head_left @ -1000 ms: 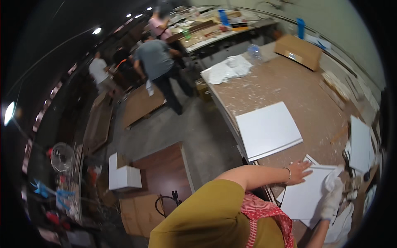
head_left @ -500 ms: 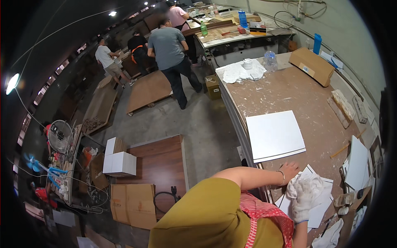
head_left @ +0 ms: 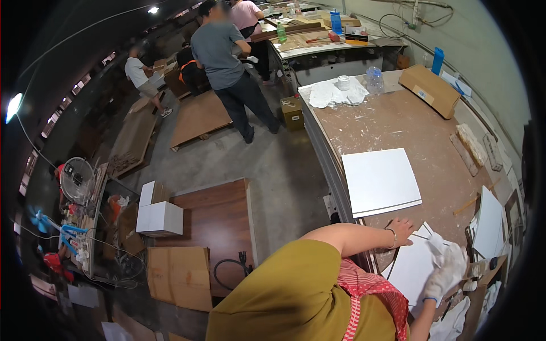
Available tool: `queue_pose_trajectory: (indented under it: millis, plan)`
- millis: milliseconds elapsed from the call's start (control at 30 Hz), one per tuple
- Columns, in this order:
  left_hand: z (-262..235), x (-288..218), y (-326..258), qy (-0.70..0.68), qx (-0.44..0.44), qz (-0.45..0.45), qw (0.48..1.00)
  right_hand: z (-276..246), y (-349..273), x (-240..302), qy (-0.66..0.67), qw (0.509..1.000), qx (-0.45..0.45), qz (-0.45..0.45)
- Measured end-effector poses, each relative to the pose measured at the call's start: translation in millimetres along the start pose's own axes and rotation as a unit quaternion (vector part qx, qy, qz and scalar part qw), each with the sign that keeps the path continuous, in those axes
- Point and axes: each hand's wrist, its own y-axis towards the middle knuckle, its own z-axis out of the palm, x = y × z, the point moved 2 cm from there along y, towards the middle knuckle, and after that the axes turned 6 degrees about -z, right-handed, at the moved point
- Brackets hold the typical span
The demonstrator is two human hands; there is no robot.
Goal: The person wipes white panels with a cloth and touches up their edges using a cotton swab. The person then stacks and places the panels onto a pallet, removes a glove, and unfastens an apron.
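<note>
Nearest, the gloved right hand (head_left: 442, 274) presses a crumpled white rag (head_left: 449, 254) onto a flat white square panel (head_left: 412, 267) at the near edge of the worn wooden workbench (head_left: 398, 122). The bare left hand (head_left: 401, 230) lies spread flat on the panel's far corner. Beyond, a second white panel (head_left: 380, 181) lies close; a hard wipe might push the near panel off the edge.

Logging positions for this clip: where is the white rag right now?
In the head view, the white rag is at lower right, bunched under the gloved right hand on the white panel at the workbench's near edge, beside the bare left hand.
</note>
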Motion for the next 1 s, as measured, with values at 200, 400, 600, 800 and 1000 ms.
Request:
queue_pose_trajectory:
  millis: [200, 400, 600, 800, 1000]
  plan:
    - [14, 3, 13, 0.034, -0.007, -0.006, 0.999, -3, -39, -111, 0.020, 0.999, -0.045, -0.012]
    - [-9, -9, 18, 0.052, 0.075, -0.011, 0.996, -8, -48, -101, 0.044, 0.997, -0.052, -0.026]
    - [-26, -12, 39, -0.016, 0.115, -0.053, 0.992, -9, -54, -99, 0.072, 0.995, -0.050, -0.039]
    - [3, 3, 70, -0.069, 0.074, -0.088, 0.991, 6, -37, -85, 0.112, 0.991, -0.051, -0.061]
    - [-30, 1, 62, -0.150, -0.047, -0.116, 0.981, 14, -18, -72, 0.140, 0.986, -0.056, -0.066]
